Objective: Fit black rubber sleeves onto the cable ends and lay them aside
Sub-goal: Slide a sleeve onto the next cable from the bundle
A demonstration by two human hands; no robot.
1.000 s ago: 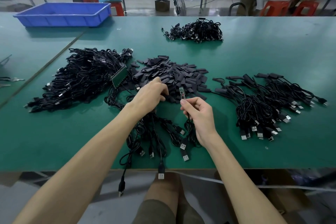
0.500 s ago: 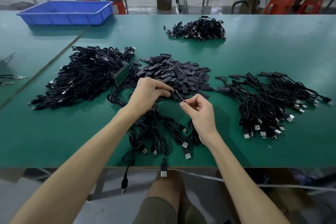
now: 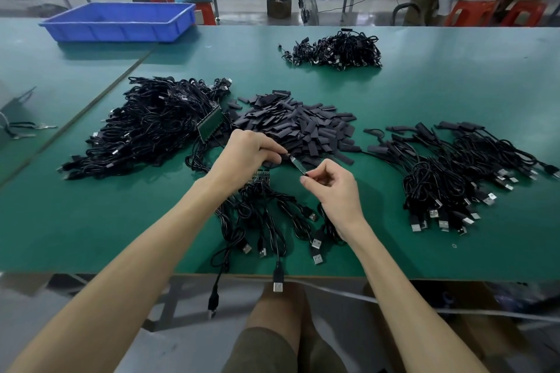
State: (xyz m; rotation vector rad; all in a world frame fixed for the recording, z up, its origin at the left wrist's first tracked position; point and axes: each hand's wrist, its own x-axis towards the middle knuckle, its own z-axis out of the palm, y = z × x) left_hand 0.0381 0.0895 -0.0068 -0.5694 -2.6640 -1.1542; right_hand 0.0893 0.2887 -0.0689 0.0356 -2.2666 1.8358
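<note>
Black rubber is seen at the centre: a small sleeve (image 3: 284, 156) is pinched in the curled fingertips of the left hand (image 3: 248, 151) and held to the tip of a narrow cable end (image 3: 298, 165), itself pinched between thumb and forefinger of the right hand (image 3: 335, 191), just above a green table (image 3: 75, 236). A heap of loose sleeves (image 3: 303, 127) is spread just behind the hands, flanked by a left cable pile (image 3: 151, 127) and a right cable pile (image 3: 454, 172). A blue bin (image 3: 121, 30) is set far left.

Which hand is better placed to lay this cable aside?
Right: the right hand pinches the thin cable end, and the pile of black sleeved cables lies on its side; the left hand pinches a black rubber sleeve.
</note>
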